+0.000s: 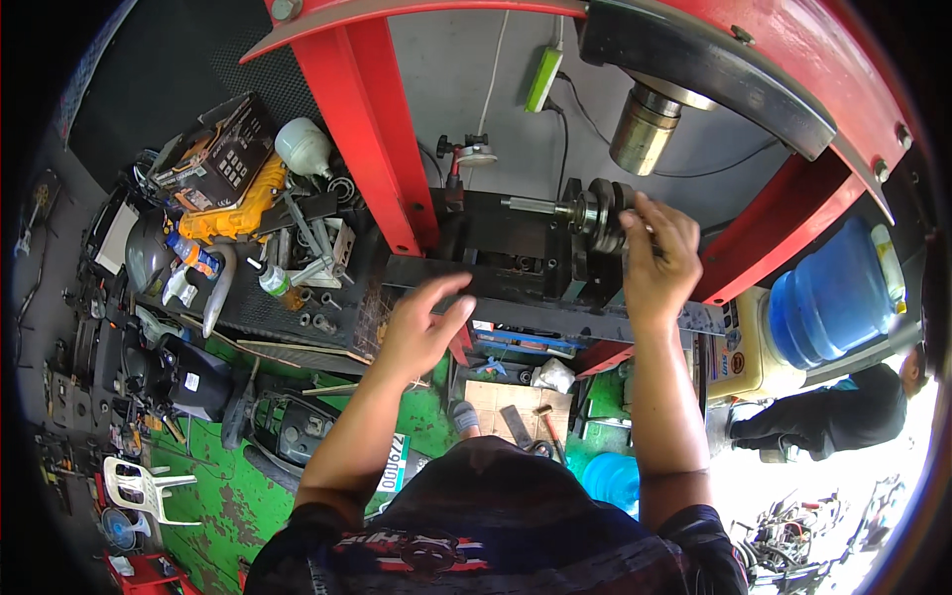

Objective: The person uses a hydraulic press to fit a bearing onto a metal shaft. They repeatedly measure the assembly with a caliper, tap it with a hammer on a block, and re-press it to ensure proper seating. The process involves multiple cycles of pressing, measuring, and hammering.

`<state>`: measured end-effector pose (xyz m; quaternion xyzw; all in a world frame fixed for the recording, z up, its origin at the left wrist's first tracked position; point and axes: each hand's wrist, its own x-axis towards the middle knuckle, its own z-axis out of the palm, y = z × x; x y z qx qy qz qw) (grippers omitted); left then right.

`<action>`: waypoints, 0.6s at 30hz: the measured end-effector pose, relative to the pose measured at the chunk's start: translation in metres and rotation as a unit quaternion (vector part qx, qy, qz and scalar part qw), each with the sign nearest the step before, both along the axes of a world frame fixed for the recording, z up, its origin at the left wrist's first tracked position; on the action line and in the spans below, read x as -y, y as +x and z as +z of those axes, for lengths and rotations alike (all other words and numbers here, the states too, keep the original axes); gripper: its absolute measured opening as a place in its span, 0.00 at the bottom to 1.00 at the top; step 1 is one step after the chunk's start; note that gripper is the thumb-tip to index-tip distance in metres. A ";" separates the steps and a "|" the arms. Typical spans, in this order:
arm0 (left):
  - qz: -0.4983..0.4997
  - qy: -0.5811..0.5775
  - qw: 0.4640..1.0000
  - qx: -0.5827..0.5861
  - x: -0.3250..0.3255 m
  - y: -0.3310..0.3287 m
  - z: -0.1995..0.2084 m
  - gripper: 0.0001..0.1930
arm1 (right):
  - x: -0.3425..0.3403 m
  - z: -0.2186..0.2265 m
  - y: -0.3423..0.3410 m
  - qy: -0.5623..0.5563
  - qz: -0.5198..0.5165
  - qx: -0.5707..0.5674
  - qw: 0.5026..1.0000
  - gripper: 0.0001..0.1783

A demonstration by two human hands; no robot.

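A motor crankshaft [601, 216] with round steel webs lies sideways on the bed of a red shop press, its thin shaft pointing left. It sits by upright black support blocks [572, 260]. My right hand [662, 266] is closed at the right end of the crankshaft, thumb and fingers bent around it; the gripped end is hidden by the fingers. Above it hangs the steel press ram [647, 131], apart from the crankshaft. My left hand [421, 332] is held in front of the black press bed [496, 282], fingers apart and holding nothing.
Red press uprights [372, 129] flank the bed. A dial gauge stand [468, 159] is behind it. On the left bench lie a tool box carton [213, 154], a dropper bottle [273, 281] and loose metal parts. A blue water jug [833, 288] and beige canister [759, 347] stand right; another person is beyond.
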<state>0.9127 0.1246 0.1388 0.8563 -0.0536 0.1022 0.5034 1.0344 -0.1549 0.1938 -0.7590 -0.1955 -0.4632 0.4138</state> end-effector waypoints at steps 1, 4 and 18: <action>-0.004 0.062 0.996 0.066 0.003 0.018 0.006 0.20 | -0.001 0.003 -0.001 0.005 -0.001 0.018 1.000 0.14; 0.029 0.121 0.977 0.172 0.010 0.074 -0.008 0.21 | -0.001 0.000 0.004 0.013 0.004 0.036 0.999 0.13; 0.053 0.215 0.975 0.024 0.011 0.134 -0.032 0.41 | -0.004 0.013 -0.011 0.108 0.033 -0.023 0.993 0.10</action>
